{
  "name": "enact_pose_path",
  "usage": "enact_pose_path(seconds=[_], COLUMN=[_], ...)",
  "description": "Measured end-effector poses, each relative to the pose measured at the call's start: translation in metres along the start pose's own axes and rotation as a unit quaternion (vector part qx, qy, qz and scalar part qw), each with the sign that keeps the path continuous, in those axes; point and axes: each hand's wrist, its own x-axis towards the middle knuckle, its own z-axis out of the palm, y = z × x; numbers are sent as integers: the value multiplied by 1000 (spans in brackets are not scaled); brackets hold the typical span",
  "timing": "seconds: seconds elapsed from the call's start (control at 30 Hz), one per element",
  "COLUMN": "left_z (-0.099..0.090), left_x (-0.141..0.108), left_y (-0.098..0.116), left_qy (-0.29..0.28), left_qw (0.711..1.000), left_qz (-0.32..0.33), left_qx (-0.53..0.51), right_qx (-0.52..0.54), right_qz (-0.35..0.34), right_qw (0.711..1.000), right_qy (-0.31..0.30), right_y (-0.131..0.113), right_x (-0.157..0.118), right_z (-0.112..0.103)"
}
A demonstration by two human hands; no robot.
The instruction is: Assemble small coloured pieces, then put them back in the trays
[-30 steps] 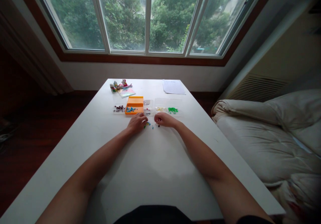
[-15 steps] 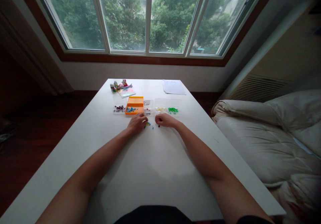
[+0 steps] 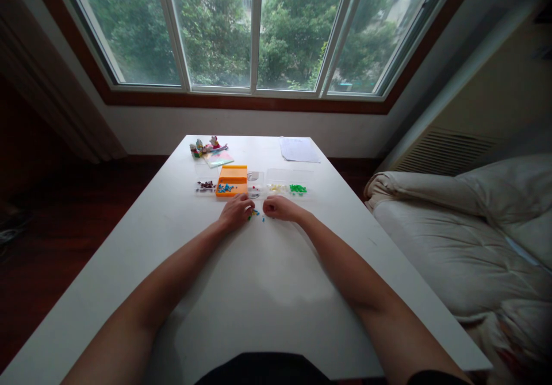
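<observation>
My left hand (image 3: 236, 211) rests on the white table (image 3: 259, 293) just in front of the orange box, fingers curled and closed at the edge of a small pile of yellow, blue and green pieces (image 3: 254, 214). Whatever its fingertips hold is too small to make out. To the right of that pile is my right hand (image 3: 280, 208), closed with finger and thumb together. Anything inside it is hidden. A single blue piece (image 3: 263, 219) lies between the hands. The open orange box (image 3: 234, 172) contains several small blue pieces (image 3: 225, 188).
A clear tray left of the box has dark brown pieces (image 3: 206, 185). Clear trays on the right have pale yellow pieces (image 3: 278, 188) and green pieces (image 3: 298, 189). Farther back are small figures (image 3: 202, 147), a pastel card (image 3: 219, 158) and a paper sheet (image 3: 299, 149).
My right hand has shifted slightly left, closer to the pile, and now mostly covers the dark piece that lay below it. My left hand is nearly still.
</observation>
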Motion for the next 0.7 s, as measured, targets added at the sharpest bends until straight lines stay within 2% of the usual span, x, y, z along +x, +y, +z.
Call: enact_pose_path(seconds=[0.33, 0.57, 0.7], left_z=[2, 0, 1], left_x=[0, 1, 1], left_y=[-4, -16, -19], left_qy=[17, 36, 40], left_qw=[1000, 996, 994], left_qz=[-23, -87, -100], left_qx=[-3, -9, -14], right_qx=[8, -35, -51], right_qz=[-29, -65, -64], right_qw=[1000, 997, 997], right_qy=[-5, -7, -7], right_y=[-12, -18, -19], right_x=[2, 4, 5], right_z=[3, 4, 4])
